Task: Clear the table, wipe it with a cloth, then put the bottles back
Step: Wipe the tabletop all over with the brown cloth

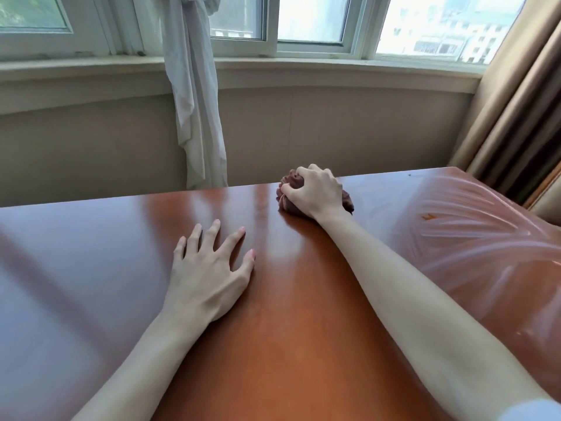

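Cloth (315,196), bunched, sits near the worktop's (288,299) far edge, gripped by her right hand (315,192); left hand (209,275) rests flat, fingers spread.

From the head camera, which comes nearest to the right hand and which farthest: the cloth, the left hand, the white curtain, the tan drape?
1. Cloth: bunched in the right hand itself, at the table's far edge.
2. Left hand: spread flat on the table, to the left and nearer the camera.
3. White curtain on the left and tan drape on the right: both off the table; too close to call.
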The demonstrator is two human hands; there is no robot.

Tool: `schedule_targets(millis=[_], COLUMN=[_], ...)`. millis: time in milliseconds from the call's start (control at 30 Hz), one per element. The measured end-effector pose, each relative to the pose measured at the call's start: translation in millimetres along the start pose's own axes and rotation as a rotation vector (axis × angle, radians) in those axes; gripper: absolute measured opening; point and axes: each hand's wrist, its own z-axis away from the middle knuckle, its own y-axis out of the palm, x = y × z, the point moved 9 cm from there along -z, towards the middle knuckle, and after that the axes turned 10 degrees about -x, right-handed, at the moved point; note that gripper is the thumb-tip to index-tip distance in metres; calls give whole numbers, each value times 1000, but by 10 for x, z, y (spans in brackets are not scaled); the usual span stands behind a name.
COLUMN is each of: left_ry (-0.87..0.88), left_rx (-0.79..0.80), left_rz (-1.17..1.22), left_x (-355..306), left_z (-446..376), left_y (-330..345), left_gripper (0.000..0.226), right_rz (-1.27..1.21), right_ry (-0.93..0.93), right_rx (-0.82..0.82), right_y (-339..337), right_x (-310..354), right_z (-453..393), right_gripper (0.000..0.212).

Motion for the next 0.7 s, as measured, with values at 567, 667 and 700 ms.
schedule_targets(millis=[567,667,700], left_ry=[-109,-140,-155], left_rx=[-8,-5,-9], left_rz=[-15,-125,-125], left_x=[1214,1518,1552], left_z=[448,656,707], left_y=[-539,-584,-595], left_gripper=[57,65,69], right_rz=[-130,-67,-143], right_ry=[-84,-91,-208], right_rx=[81,59,117], right_y=[-612,-266,-172], right_x=[960,1192,1345], right_z=[1369,1120,1099], right_gripper=[35,41,40])
